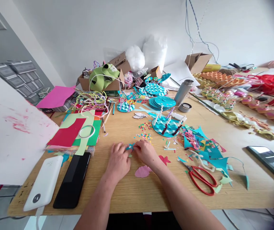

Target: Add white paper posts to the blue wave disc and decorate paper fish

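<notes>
A small blue paper cut-out (129,147) lies between my hands, just above the table. My left hand (119,159) rests on the tabletop with its fingers bent and the tips against the cut-out's left side. Thumb and fingers of my right hand (147,154) are pinched together at its right edge; whatever they hold is too small to make out. Near my right wrist are a pink paper shape (142,172) and a darker pink star-like cut-out (164,160). Red-handled scissors (200,179) lie further right, blades pointing away from me.
Paper scraps (206,147) and tiny confetti (145,135) surround a blue disc with upright twisted stems (167,124). A steel flask (184,92) stands behind. To the left are coloured sheets (67,132), a tape ring (87,131), a black phone (72,182) and a white power bank (43,183).
</notes>
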`<action>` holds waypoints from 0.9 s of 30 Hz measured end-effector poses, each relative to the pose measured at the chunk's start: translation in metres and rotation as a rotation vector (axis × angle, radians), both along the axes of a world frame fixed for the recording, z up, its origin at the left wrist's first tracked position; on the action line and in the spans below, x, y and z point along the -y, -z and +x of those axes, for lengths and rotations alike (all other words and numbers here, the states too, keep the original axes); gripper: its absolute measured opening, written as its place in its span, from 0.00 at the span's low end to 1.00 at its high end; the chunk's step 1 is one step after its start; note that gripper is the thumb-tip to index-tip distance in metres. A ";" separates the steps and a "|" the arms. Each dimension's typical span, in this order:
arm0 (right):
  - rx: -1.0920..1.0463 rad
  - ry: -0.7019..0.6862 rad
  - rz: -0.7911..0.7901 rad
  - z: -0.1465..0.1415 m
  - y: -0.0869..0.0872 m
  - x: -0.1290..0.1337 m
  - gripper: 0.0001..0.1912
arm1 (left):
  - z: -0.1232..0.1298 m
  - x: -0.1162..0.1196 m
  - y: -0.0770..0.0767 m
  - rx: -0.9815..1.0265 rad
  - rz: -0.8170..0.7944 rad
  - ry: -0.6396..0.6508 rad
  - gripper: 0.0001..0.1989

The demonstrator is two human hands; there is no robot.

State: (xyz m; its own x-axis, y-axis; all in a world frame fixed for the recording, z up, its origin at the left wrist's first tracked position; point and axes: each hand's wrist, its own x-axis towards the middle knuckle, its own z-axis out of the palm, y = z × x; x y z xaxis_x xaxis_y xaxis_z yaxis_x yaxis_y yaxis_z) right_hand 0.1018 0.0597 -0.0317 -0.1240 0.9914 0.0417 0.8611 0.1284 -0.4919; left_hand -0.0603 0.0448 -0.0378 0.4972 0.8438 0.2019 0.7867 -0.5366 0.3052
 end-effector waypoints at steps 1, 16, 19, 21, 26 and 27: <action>0.008 -0.005 -0.001 0.000 0.001 0.000 0.12 | 0.000 0.000 0.000 0.001 -0.001 -0.001 0.21; 0.035 0.005 0.013 -0.004 0.001 0.002 0.12 | 0.003 0.001 -0.006 0.000 -0.029 0.003 0.21; 0.037 0.003 0.019 -0.005 0.001 0.002 0.12 | 0.003 0.001 -0.006 0.003 -0.030 -0.003 0.22; 0.032 0.004 0.020 -0.006 0.001 0.002 0.12 | 0.002 0.001 -0.006 0.008 -0.026 -0.005 0.22; 0.024 0.027 0.003 -0.006 0.001 0.002 0.11 | 0.002 0.000 -0.003 0.017 -0.038 0.002 0.22; 0.024 0.032 -0.006 -0.006 0.001 0.002 0.11 | 0.002 0.000 -0.002 0.017 -0.041 0.002 0.22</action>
